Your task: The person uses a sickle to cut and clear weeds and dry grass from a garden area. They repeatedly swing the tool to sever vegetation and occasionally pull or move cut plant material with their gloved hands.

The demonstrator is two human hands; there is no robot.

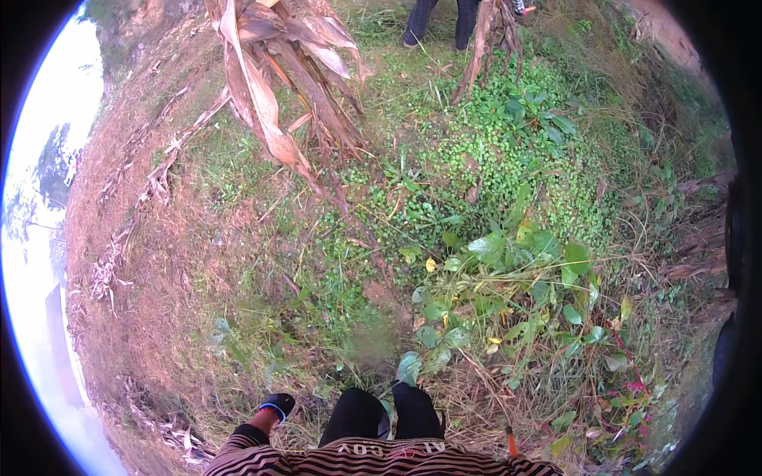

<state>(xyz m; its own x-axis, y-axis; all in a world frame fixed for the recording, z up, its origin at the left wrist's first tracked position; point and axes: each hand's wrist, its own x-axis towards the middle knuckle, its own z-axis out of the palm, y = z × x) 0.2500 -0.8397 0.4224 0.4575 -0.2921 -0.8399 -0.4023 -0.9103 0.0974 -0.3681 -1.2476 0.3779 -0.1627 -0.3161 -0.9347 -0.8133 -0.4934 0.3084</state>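
My left hand (280,407), in what looks like a dark glove with a blue band at the wrist, hangs low beside my left leg, over dry grass. Its fingers do not show clearly. My right hand is out of view; only the end of the striped sleeve (531,468) shows at the bottom edge. Close to that sleeve a narrow orange object (511,443) with a dark tip sticks up. Before me lie green weeds (512,143) and a leafy vine with yellowing leaves (494,297). A bundle of dry corn stalks (286,77) stands at the upper left.
Another person's legs in dark trousers (419,24) stand at the top, near a second clump of dry stalks (479,47). Dry stalks (169,157) lie in a line on the left slope. More brown stalks (702,244) are at the right edge, above pinkish-red stems (636,385).
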